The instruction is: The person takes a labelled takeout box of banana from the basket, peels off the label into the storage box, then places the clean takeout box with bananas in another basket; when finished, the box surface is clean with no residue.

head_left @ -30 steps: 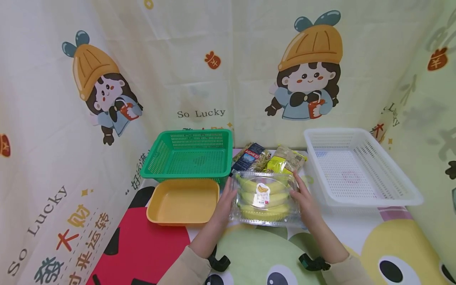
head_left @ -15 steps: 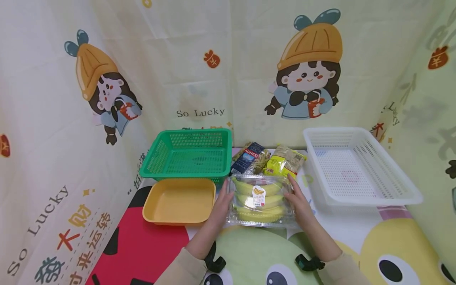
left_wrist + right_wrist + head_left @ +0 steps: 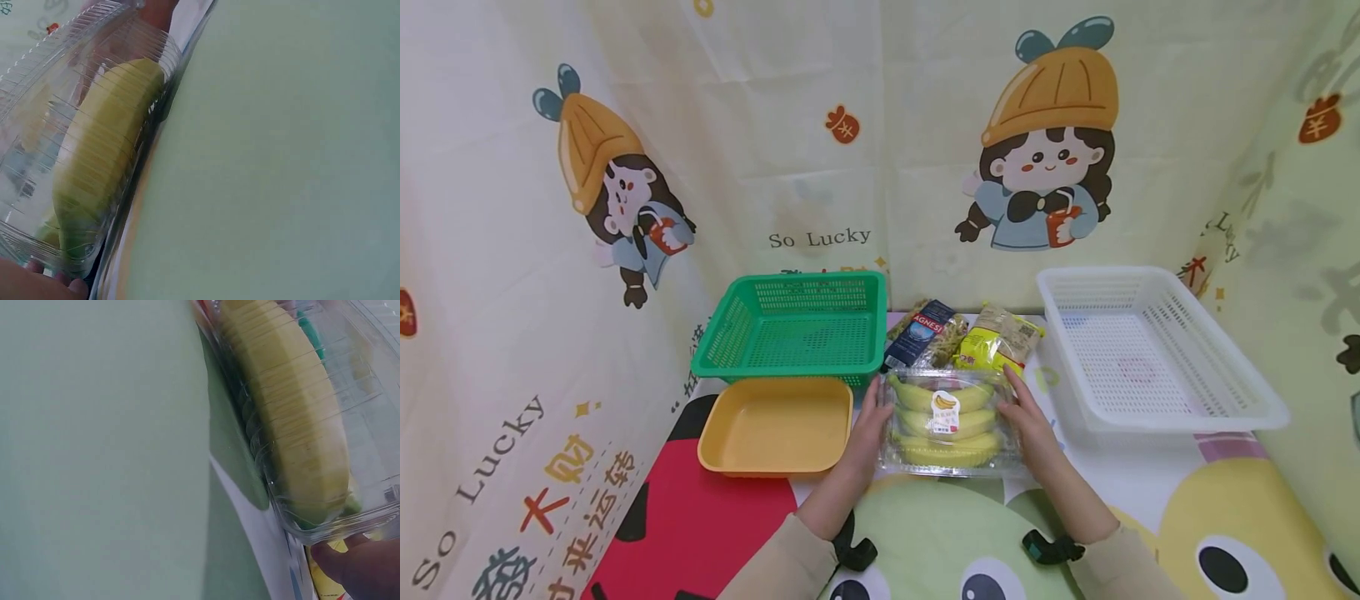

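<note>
Flanking one banana box (image 3: 946, 422), two hands: left hand (image 3: 871, 427), right hand (image 3: 1028, 427).

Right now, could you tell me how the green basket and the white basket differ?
The green basket sits left of the banana box, behind a yellow tray; the white basket sits right, with nothing in front. The white basket looks larger than the green basket. Both are perforated, rectangular and empty.
</note>
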The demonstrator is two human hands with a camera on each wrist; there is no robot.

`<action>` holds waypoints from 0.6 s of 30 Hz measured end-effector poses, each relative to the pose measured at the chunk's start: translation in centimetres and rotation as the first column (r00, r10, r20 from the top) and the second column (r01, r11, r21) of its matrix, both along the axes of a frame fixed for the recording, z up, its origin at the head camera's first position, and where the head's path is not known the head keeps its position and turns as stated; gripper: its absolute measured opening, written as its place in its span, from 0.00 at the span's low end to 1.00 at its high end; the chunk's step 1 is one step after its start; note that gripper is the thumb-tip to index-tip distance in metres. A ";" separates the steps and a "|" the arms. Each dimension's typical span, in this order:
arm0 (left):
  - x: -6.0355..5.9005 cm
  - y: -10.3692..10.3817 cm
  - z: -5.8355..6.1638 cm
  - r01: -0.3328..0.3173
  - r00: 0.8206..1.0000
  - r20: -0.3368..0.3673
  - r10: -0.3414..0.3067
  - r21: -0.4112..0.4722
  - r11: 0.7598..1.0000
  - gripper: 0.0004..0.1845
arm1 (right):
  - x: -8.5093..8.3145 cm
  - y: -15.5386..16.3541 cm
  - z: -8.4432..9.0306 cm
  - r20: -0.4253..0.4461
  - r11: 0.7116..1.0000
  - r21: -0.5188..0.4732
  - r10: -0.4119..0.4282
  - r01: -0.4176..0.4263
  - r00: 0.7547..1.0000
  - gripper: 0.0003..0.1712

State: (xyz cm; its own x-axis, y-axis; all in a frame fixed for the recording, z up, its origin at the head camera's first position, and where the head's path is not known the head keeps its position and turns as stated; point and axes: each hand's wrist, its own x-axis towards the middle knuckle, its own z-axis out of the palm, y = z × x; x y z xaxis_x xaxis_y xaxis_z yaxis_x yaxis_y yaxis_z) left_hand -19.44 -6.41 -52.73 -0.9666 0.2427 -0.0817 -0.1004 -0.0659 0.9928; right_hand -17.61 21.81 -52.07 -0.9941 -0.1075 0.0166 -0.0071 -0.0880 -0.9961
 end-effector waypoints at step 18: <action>-0.4 -0.6 -0.8 0.041 0.999 0.005 -0.041 0.020 0.999 0.38 | -0.4 0.4 -1.0 -0.021 0.999 0.000 0.035 -0.035 0.999 0.39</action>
State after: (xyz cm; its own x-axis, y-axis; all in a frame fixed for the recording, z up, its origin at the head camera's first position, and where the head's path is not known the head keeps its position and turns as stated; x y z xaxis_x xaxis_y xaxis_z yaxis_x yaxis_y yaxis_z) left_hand -19.83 -7.02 -53.56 -0.9554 0.2837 -0.0818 -0.1091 -0.0816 0.9907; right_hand -17.96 22.23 -53.11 -0.9892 -0.1419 0.0375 -0.0250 -0.0884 -0.9958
